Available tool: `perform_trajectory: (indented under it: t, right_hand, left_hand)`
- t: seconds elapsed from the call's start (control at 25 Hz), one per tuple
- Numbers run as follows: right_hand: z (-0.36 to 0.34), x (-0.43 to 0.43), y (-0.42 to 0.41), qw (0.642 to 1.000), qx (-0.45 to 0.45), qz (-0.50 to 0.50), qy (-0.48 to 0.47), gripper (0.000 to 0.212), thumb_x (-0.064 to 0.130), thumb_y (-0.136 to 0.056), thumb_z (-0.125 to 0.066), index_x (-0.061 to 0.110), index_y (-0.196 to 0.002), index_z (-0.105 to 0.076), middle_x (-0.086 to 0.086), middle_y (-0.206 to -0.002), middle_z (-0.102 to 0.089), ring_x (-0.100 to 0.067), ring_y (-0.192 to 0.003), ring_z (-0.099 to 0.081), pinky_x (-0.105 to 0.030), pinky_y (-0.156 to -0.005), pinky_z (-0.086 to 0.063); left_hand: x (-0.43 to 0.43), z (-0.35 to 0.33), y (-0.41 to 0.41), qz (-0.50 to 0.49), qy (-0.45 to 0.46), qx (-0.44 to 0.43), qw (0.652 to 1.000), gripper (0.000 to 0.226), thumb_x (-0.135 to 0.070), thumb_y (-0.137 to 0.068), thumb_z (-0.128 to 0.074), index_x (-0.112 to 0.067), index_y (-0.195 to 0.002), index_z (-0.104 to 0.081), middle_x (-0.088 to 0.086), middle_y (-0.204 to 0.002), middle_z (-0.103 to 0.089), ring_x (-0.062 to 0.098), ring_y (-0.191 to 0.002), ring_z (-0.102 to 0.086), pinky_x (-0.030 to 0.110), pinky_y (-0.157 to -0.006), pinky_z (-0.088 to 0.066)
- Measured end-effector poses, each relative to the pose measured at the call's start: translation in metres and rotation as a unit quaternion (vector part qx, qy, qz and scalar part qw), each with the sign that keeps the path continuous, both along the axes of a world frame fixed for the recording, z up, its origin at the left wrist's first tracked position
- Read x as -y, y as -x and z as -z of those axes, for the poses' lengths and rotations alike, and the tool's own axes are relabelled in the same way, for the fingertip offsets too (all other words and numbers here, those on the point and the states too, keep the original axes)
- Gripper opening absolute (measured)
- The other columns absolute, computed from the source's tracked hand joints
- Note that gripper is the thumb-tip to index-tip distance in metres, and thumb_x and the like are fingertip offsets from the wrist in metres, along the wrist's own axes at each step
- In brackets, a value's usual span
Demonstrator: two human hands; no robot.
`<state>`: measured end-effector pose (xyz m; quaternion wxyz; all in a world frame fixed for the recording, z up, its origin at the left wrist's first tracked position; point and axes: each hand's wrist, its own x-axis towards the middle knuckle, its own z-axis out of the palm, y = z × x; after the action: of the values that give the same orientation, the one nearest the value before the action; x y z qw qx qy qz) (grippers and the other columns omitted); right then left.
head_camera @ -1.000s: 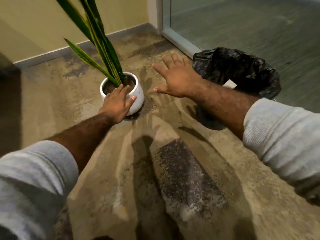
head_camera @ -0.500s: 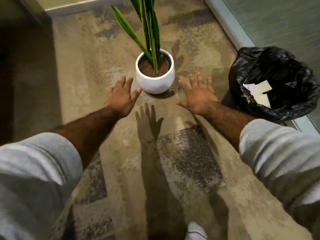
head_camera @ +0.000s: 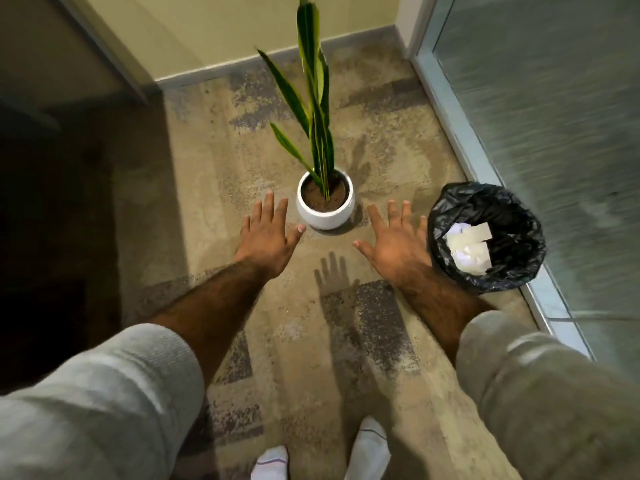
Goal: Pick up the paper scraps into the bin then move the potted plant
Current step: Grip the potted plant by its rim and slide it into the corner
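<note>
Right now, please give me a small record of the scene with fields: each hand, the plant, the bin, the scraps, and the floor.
left hand: open, fingers spread, holds nothing, just left of the pot
right hand: open, fingers spread, holds nothing, between the pot and the bin
potted plant: upright on the carpet, white round pot, long green leaves, no hand grips it
bin: black liner, stands beside the glass wall, to the right of the pot
paper scraps: white pieces lying inside the bin
carpet: no scraps visible on it

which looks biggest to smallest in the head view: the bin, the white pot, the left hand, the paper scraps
1. bin
2. left hand and white pot: alike, and the hand may be nearer the camera, so unranked
3. paper scraps
</note>
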<state>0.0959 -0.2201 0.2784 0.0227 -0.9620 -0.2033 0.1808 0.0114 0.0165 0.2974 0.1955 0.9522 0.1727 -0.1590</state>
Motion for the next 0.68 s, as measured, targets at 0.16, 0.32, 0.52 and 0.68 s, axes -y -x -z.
perform_trajectory:
  t: [0.16, 0.32, 0.52, 0.68]
  right_hand:
    - [-0.014, -0.019, -0.029, 1.0, -0.002, -0.003, 0.012, 0.08, 0.068, -0.097, -0.03, 0.028, -0.161, -0.006, -0.017, -0.17, -0.007, -0.039, -0.156, 0.0, -0.064, -0.12, -0.003]
    - [0.008, -0.041, -0.066, 0.999, 0.019, 0.015, 0.022, 0.078, 0.07, -0.096, -0.031, 0.027, -0.16, -0.015, -0.016, -0.168, -0.017, -0.04, -0.155, -0.011, -0.066, -0.119, -0.01]
    - [0.055, -0.062, -0.108, 0.998, -0.008, 0.058, 0.039, 0.076, 0.067, -0.097, -0.034, 0.025, -0.159, -0.021, -0.018, -0.165, -0.025, -0.041, -0.153, -0.02, -0.062, -0.118, -0.021]
    - [0.104, -0.088, -0.134, 0.982, -0.053, 0.172, -0.059, 0.074, 0.06, -0.096, -0.048, 0.016, -0.154, -0.034, -0.022, -0.156, -0.037, -0.043, -0.142, -0.037, -0.055, -0.112, -0.039]
  left_hand:
    - [-0.006, -0.017, -0.03, 0.041, -0.046, 0.005, 0.998, 0.074, -0.061, -0.103, -0.018, -0.023, -0.163, 0.001, 0.005, -0.171, 0.012, 0.028, -0.158, 0.01, 0.049, -0.127, 0.0]
    - [-0.032, 0.012, -0.059, 0.072, -0.062, 0.0, 0.995, 0.073, -0.058, -0.104, -0.017, -0.018, -0.163, 0.0, 0.007, -0.171, 0.01, 0.03, -0.158, 0.007, 0.051, -0.127, -0.005]
    - [-0.071, 0.067, -0.11, 0.07, 0.01, -0.063, 0.996, 0.075, -0.06, -0.103, -0.02, -0.021, -0.163, 0.0, 0.006, -0.171, 0.009, 0.028, -0.158, 0.007, 0.048, -0.127, -0.006]
    - [-0.081, 0.115, -0.144, -0.023, 0.166, -0.079, 0.983, 0.074, -0.059, -0.104, -0.026, -0.021, -0.163, -0.006, 0.004, -0.172, -0.001, 0.022, -0.158, -0.003, 0.04, -0.128, -0.008]
